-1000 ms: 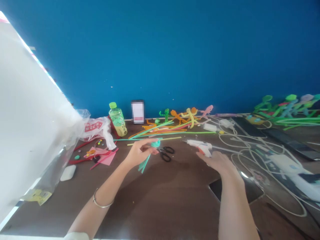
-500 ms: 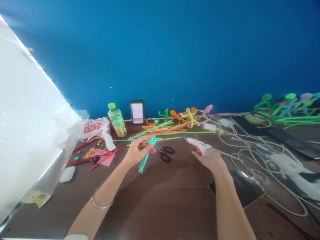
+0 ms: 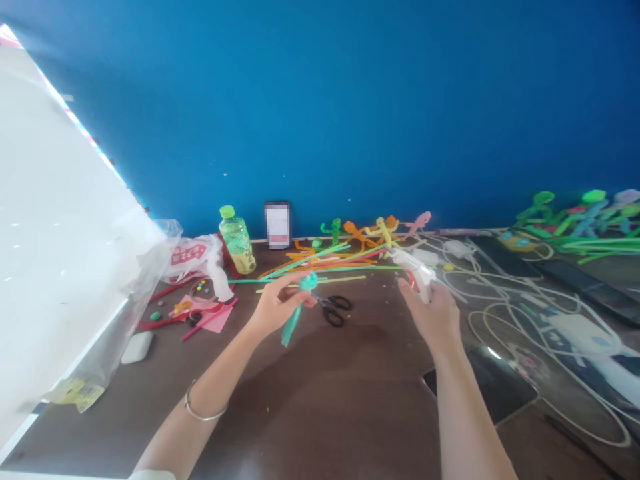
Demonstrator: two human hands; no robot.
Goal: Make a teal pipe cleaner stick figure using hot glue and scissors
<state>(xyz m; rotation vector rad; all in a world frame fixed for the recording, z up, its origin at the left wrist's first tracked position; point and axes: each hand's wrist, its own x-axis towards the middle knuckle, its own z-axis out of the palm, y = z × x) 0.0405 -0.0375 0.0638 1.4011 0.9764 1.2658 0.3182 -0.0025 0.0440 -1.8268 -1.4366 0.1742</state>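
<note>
Left hand point(image 3: 281, 303): grip clamped on teal coil point(image 3: 309, 282), likely pipe cleaner. Right hand point(image 3: 434, 315): grip wrapped round glue gun point(image 3: 421, 271).

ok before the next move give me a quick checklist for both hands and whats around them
1. Left hand has hold of the turquoise fuzzy bundle with hanging stems: ok, pinched in the fingers.
2. Right hand grips the white plastic glue gun: ok.
3. Gun's nozzle apart from the bundle: ok, a gap shows between them.
4. Space between the hands free of tools: not ok, the metal scissors with black handles lie beside the left hand.
5. Red trigger released: cannot tell, too blurred.
6. Gun heated: cannot tell, heat does not show.
</note>
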